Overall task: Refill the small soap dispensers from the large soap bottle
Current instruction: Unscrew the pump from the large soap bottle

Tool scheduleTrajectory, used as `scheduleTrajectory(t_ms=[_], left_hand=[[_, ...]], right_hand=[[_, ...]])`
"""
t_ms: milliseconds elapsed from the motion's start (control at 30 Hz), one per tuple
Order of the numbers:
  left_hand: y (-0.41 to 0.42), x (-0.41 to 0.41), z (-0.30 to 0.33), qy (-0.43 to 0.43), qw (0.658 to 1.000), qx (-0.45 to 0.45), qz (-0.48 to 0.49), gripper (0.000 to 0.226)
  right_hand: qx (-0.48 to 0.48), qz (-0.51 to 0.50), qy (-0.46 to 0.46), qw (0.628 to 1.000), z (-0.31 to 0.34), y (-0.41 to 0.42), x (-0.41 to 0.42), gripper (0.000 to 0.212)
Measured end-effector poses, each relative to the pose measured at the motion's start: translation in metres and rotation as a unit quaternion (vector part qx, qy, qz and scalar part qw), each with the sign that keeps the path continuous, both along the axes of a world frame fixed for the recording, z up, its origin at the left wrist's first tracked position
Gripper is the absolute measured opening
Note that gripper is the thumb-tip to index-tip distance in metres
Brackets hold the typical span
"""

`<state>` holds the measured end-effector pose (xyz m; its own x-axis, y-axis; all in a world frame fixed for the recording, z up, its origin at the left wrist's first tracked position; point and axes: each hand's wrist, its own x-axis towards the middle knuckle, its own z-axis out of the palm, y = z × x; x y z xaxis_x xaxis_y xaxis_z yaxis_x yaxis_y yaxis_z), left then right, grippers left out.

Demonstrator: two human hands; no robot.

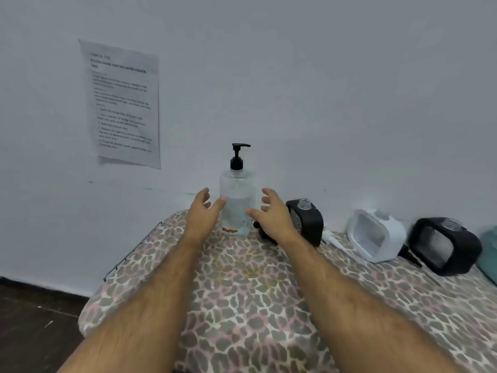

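A large clear soap bottle (236, 195) with a black pump stands upright at the far edge of the leopard-print board (242, 292), against the wall. My left hand (203, 214) is at its left side, fingers spread, thumb tip touching the bottle. My right hand (271, 214) hovers at its right side, fingers loosely spread, not gripping. To the right lie three small dispensers: a black one (309, 222) behind my right hand, a white one (376, 235), and another black one (446, 246). Their pump parts (333, 239) lie loose between them.
A printed sheet (123, 103) is taped to the white wall on the left. A teal object (490, 246) shows at the right edge. A metal rail (131, 251) runs along the board's left end. Dark floor (35, 324) lies below left.
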<state>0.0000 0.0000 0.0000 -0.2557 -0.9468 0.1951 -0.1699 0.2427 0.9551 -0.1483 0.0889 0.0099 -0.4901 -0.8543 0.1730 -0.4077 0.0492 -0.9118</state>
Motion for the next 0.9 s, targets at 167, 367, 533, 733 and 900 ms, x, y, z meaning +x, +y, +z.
scheduleTrajectory(t_ms=[167, 367, 533, 733, 900], left_hand=[[-0.012, -0.003, -0.006, 0.028, 0.997, 0.041, -0.063, 0.068], [0.011, -0.008, -0.001, 0.062, 0.991, 0.016, -0.115, 0.026], [0.035, -0.006, -0.003, 0.038, 0.994, -0.020, -0.101, 0.044], [0.088, 0.001, -0.005, 0.000, 0.995, -0.046, -0.083, 0.052], [0.127, 0.001, -0.003, 0.013, 0.996, -0.070, -0.056, 0.051]], right_hand=[[-0.005, 0.071, -0.075, 0.995, -0.009, -0.036, -0.004, 0.079], [-0.054, 0.048, -0.080, 0.994, -0.018, -0.042, 0.004, 0.062], [-0.064, 0.036, -0.070, 0.995, -0.019, -0.020, 0.007, 0.057], [-0.076, 0.039, -0.072, 0.994, -0.023, 0.045, 0.007, 0.056], [-0.087, 0.045, -0.048, 0.994, -0.022, 0.085, 0.004, 0.055]])
